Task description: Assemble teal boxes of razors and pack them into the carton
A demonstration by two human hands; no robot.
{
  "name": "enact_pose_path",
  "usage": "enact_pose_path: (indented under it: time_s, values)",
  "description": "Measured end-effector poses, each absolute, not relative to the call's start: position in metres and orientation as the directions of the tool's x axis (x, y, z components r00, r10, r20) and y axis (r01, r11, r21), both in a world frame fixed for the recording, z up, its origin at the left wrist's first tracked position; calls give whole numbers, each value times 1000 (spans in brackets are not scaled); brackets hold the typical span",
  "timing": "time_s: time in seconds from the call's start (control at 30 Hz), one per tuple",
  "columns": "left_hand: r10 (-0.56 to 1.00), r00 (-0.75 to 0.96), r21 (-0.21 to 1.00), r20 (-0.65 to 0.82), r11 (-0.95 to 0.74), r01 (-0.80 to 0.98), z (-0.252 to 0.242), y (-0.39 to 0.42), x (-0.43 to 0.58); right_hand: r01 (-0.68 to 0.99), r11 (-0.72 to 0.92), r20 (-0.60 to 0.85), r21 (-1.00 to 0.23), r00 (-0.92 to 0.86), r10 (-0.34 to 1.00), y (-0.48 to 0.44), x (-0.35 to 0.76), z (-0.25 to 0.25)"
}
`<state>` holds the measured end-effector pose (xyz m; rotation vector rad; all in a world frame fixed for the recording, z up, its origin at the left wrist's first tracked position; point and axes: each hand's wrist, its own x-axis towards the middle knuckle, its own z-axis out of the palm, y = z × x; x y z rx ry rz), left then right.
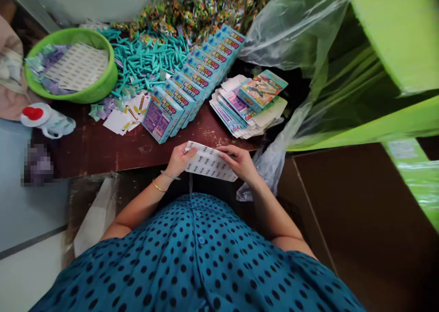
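A white sheet of small printed labels (210,162) is held between my two hands at the table's front edge. My left hand (179,160) pinches its left end, thumb on top. At the sheet's upper right edge, my right hand (239,162) has its thumb and fingers closed on it. Just beyond the sheet stands a long row of upright light-blue boxes (163,112). Right of that row lies a stack of flattened cartons (233,115), with a colourful box (263,89) on top.
A green basin (111,74) holds label sheets and purple packets. Teal sticks (147,58) lie heaped behind white cards (118,121). A lidded cup (56,122) stands at the left. Bagged multicoloured pieces (212,3) fill the back; clear plastic (295,24) drapes at right beside a cardboard box (360,202).
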<state>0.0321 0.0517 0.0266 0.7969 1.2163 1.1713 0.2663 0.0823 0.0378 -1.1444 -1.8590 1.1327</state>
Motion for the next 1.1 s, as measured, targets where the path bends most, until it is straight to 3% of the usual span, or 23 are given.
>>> enact_pose_path:
  time_s: [0.17,0.3,0.53,0.63,0.73,0.83,0.9,1.1]
  values:
    - [963,-61,948,-261,244,-205,34,46,39,411,477,347,-777,-353,869,71,259,56]
    - [958,-100,955,-269,252,-159,35,45,34,260,604,505,-753,-360,784,54,256,70]
    - [972,-20,970,-234,232,-72,33,43,37,177,352,289,-919,-302,908,73,241,55]
    - [965,-28,964,-260,258,-58,32,44,37,165,362,295,-918,-327,898,70,236,60]
    - [951,-64,952,-304,301,-60,30,47,30,26,354,329,-935,-312,891,78,239,74]
    - [940,-96,945,-327,326,-31,29,46,17,-80,369,378,-926,-181,908,138,250,80]
    - [937,-99,940,-336,339,17,29,40,4,-59,399,403,-915,-114,908,205,257,77]
    - [919,-111,916,-378,389,99,32,7,-45,273,392,422,-879,59,905,416,253,73]
